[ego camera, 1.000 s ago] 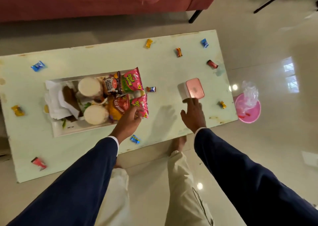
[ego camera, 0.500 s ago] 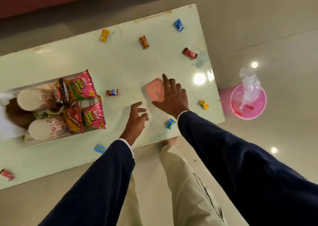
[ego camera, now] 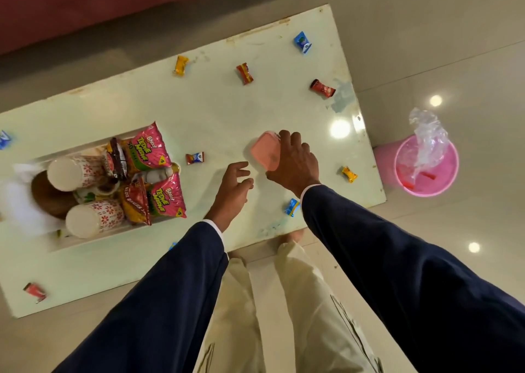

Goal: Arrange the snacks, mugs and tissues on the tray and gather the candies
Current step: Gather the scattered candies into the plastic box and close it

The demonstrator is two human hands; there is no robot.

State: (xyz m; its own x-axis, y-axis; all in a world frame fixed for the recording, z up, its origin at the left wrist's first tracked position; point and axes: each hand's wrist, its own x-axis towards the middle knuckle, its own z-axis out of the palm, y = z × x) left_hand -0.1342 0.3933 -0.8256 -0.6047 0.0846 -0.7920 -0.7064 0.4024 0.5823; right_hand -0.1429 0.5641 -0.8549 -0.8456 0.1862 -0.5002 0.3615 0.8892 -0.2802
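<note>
Nearest, two dark blue sleeves (ego camera: 397, 273) above pale trousers (ego camera: 284, 315).

Left hand (ego camera: 233, 189) over the pale green table (ego camera: 199, 108), fingers spread and bent a little, nothing in it.

Right hand (ego camera: 292, 163) wrapped around the right edge of a small pink box (ego camera: 265, 152), fingers curled over its side, thumb at its near corner. Box flat-topped with round corners, pink lid over a whitish base; lifted or resting on the table, could not tell.

Candies scattered on the table: a blue one (ego camera: 291, 207) just beside the right sleeve, a yellow one (ego camera: 349, 174) near the right edge, a red and blue one (ego camera: 195, 158) between the left hand and the tray, a red one (ego camera: 34, 291) at the near left corner.

On the left, a white tray (ego camera: 85, 242) packed full. Two white mugs with red flowers (ego camera: 85, 220) upside down. Two bright pink snack bags with green and yellow letters (ego camera: 147, 149), a yellow and red bag (ego camera: 136, 203) beside the near one. White tissues (ego camera: 17, 199) at the tray's left end, blurred.

Farther off, a dark red candy (ego camera: 322, 88), a red and yellow one (ego camera: 245, 73), a yellow one (ego camera: 180, 65) and a blue one (ego camera: 302, 42), well apart.

Off the table, right, a pink bucket (ego camera: 426, 165) on the floor with clear crumpled plastic (ego camera: 426, 133).
</note>
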